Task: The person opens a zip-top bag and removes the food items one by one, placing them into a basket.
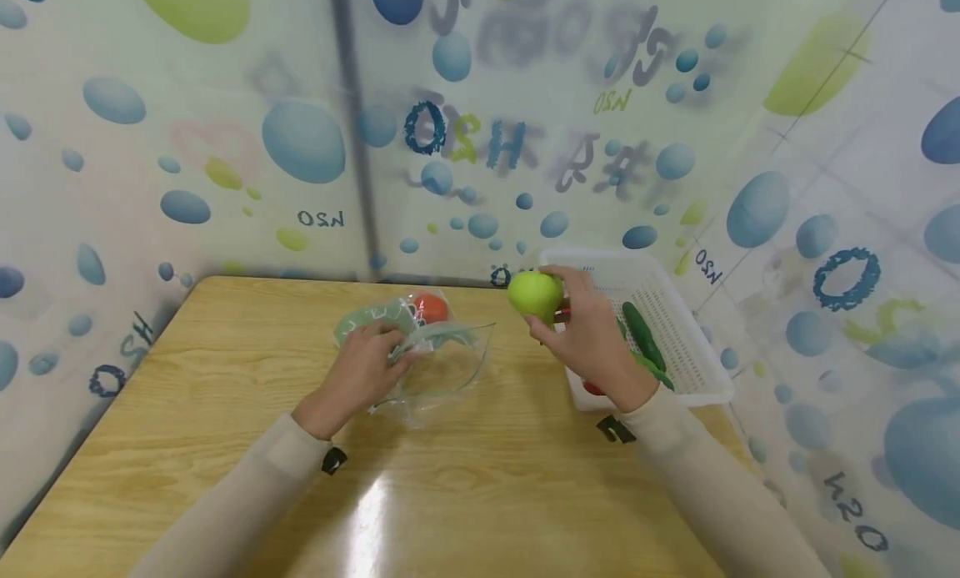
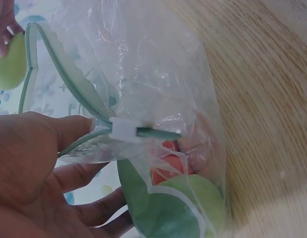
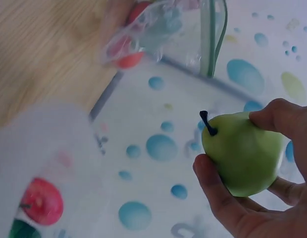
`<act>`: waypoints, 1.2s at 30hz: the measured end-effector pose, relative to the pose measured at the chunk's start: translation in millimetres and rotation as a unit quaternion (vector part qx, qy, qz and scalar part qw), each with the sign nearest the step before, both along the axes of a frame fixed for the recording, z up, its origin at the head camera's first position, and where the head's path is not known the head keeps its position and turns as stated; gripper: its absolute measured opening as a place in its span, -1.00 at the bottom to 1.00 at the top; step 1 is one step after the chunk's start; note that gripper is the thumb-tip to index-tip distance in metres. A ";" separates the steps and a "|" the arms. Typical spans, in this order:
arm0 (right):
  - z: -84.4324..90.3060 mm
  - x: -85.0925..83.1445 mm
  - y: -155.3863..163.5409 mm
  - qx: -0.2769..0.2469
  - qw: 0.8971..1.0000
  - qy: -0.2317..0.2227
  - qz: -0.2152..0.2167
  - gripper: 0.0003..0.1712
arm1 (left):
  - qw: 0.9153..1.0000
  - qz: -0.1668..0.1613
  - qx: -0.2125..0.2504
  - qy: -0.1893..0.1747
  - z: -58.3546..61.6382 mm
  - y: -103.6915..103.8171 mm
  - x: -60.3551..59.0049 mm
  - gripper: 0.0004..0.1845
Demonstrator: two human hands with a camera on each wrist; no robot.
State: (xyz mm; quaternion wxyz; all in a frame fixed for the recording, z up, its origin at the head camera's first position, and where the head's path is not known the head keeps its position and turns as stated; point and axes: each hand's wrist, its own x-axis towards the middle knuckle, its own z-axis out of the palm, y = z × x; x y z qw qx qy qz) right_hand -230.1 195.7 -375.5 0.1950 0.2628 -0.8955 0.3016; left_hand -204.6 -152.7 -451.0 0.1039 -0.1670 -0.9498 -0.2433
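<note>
In the head view my left hand (image 1: 367, 361) grips the zip edge of a clear zip bag (image 1: 450, 374) lying on the table. Its mouth gapes toward the right. Through the film show a red-orange round item (image 1: 431, 309) and a green printed area. A white slider (image 2: 125, 130) sits on the green zip strip, close by the left fingers. My right hand (image 1: 588, 332) holds a green pear (image 1: 535, 296) in the air, right of the bag and beside the basket. The pear's dark stem (image 3: 207, 123) points away from the palm in the right wrist view.
A white slotted basket (image 1: 693, 361) stands at the table's right side, partly behind my right arm. Inside are a cucumber (image 1: 643, 334), other green items and red ones, including a red apple (image 3: 43, 202). A patterned curtain (image 1: 480, 144) borders the wooden table (image 1: 225, 353).
</note>
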 end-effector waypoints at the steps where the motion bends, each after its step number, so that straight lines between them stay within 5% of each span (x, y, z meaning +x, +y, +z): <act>1: 1.1 -2.4 5.6 0.004 1.000 -0.009 -0.010 -0.15 | 1.000 0.000 -0.001 0.002 0.2 -0.1 0.0 -0.79; 11: -3.4 -26.6 58.9 0.053 0.985 -0.121 -0.107 -0.20 | 1.000 -0.002 -0.002 -0.001 0.9 -1.3 4.9 -0.79; 16: -3.2 -33.2 71.7 0.098 0.968 -0.191 -0.131 -0.18 | 1.000 -0.004 0.002 -0.001 2.5 -2.2 4.8 -0.77; 26: -7.0 -43.4 75.3 0.168 0.933 -0.294 -0.126 -0.34 | 1.000 -0.008 -0.005 0.007 -1.0 -2.1 1.0 -0.77; 36: -9.9 -50.8 62.0 0.234 0.917 -0.304 -0.111 -0.37 | 1.000 -0.004 -0.015 0.011 -0.6 -2.6 1.5 -0.72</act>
